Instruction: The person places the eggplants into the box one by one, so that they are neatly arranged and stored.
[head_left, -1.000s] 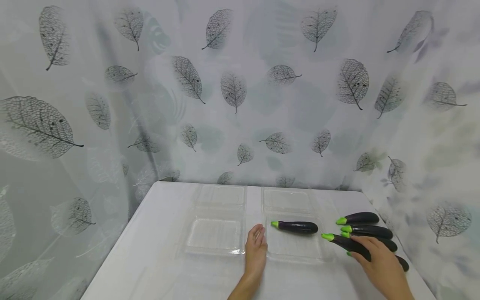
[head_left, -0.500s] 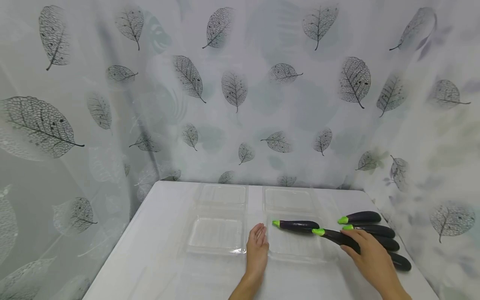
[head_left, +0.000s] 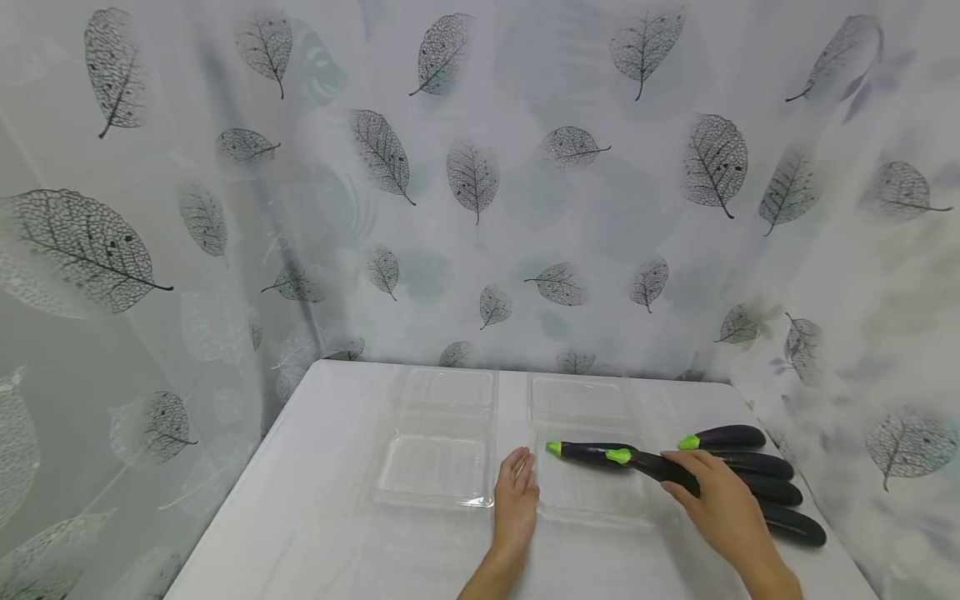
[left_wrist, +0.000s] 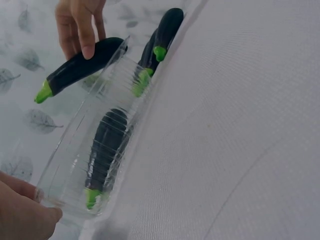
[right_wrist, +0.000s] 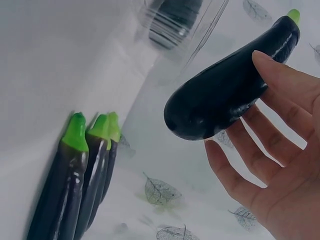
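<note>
My right hand [head_left: 718, 504] holds a dark eggplant [right_wrist: 220, 95] with a bright green stem end, thumb on one side and fingers on the other. In the head view this eggplant overlaps the right side of the right-hand clear plastic clamshell container [head_left: 592, 518]. Its green tip appears in front of a second eggplant [head_left: 581, 451], which lies inside that container. My left hand [head_left: 516, 496] is at the container's left edge. In the left wrist view, that hand's thumb and fingers [left_wrist: 50, 214] pinch the container's rim, while the held eggplant [left_wrist: 80, 70] hangs above the tray.
Several more eggplants [head_left: 731, 437] lie in a column along the right side of the white table [head_left: 285, 500]. Another clear clamshell container [head_left: 433, 468] stands open to the left of my left hand. A leaf-patterned curtain [head_left: 465, 233] surrounds the table's back and sides.
My right hand has carried the eggplant leftward from the group at the right to over the container's right side. The left hand has stayed in place.
</note>
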